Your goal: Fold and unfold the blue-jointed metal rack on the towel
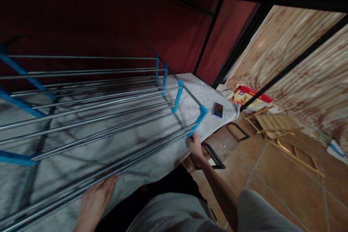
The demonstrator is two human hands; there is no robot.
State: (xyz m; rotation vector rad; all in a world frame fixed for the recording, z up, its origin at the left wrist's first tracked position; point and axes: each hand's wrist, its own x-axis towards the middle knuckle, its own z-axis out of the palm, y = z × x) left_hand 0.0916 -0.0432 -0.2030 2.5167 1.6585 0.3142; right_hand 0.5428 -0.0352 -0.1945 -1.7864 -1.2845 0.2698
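A rack of grey metal tubes [108, 106] joined by blue plastic brackets [178, 96] spans the cloth-covered surface in several tiers. At the near right corner, my right hand [196, 146] is closed around the lower end of a blue bracket [200, 117], where the front tubes meet it. My left hand [96, 199] is at the front tubes [89, 185], its fingers curled against the nearest one; the fingertips are partly hidden. A dark side bar [191, 95] links the tops of the brackets on the right.
A phone [218, 110] lies on the grey cloth [195, 83] near the right end. A folded wooden chair [282, 127] rests on the tiled floor beside a red and yellow box [251, 98]. Dark metal frames [213, 156] stand below the table edge. A dark red wall [95, 18] rises behind.
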